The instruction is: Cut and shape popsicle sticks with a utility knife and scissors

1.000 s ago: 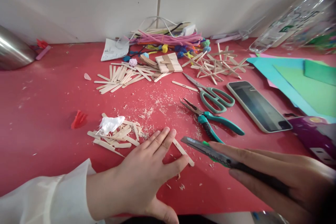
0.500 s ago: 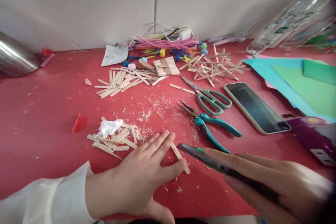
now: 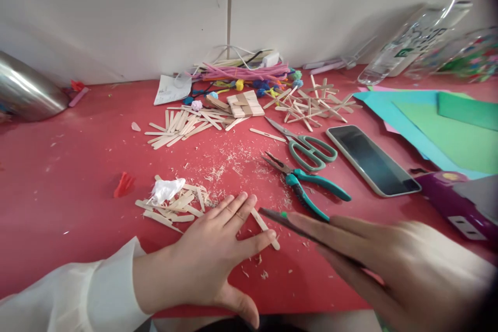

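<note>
My left hand (image 3: 218,254) lies with its fingers stretched out on the red tabletop (image 3: 89,166), its index finger over the lower part of a wooden craft stick (image 3: 260,219). A small notch or mark shows on the stick's upper part. My right hand (image 3: 373,259) is closed around a utility knife (image 3: 290,224), which slants to the upper left; its tip is close to the stick, and I cannot tell whether they touch. Wood shavings (image 3: 233,161) are scattered beyond my fingers. Cut stick pieces (image 3: 175,212) lie left of my left hand, under a crumpled white tissue (image 3: 167,190).
Teal-handled pliers (image 3: 307,187), scissors (image 3: 307,148) and a phone (image 3: 373,161) lie at the right, with a purple glue gun-like tool (image 3: 447,197) beyond. Craft sticks (image 3: 179,124), a banded stick bundle (image 3: 247,105) and pink pipe cleaners (image 3: 241,71) lie at the back. A metal flask (image 3: 31,88) lies left.
The right hand and knife have turned slightly, the blade now seen more edge-on near the stick. The left hand keeps its place on the stick. The whole view has shifted a little.
</note>
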Motion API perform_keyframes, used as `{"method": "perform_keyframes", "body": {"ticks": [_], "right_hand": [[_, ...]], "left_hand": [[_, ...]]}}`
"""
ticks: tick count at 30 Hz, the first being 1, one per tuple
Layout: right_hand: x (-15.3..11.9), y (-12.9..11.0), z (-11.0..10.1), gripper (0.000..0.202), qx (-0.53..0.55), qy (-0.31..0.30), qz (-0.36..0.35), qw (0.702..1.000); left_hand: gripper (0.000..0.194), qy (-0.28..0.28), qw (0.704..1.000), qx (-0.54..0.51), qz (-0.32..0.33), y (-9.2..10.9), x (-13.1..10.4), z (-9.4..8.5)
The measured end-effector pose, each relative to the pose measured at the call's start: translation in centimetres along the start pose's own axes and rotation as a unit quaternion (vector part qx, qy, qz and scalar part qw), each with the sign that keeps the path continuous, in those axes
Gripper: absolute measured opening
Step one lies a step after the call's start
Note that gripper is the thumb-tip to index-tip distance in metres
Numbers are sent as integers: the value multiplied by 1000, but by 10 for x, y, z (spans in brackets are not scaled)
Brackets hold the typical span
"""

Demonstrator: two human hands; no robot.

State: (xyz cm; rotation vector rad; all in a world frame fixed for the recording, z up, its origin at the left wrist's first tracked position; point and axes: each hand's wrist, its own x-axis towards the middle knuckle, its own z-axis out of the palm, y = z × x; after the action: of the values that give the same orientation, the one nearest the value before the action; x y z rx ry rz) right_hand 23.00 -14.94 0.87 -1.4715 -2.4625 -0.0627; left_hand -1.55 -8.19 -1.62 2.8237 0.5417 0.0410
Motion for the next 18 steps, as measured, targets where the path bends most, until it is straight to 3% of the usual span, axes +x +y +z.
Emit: {"method": "perform_keyframes", "body": {"ticks": [3, 6, 8, 11, 15, 18], "right_hand": [[17, 4, -14, 42, 19, 60, 20, 998], [36, 7, -25, 38, 41, 61, 54, 996], [51, 8, -28, 40, 77, 36, 67, 994], [73, 9, -24, 39, 118, 89, 85, 985], [92, 17, -10, 41, 197, 70, 185, 960], [95, 26, 3, 43, 289, 70, 208, 932]], "left_hand": [[77, 49, 997, 53, -13, -4, 2, 0], [34, 82, 990, 91, -64, -11, 11, -5], [18, 57, 992, 66, -93, -16, 18, -11], [19, 37, 993, 3, -110, -19, 26, -20], [19, 23, 988, -41, -148, -17, 32, -26], [12, 16, 973, -115, -199, -15, 37, -33]]}}
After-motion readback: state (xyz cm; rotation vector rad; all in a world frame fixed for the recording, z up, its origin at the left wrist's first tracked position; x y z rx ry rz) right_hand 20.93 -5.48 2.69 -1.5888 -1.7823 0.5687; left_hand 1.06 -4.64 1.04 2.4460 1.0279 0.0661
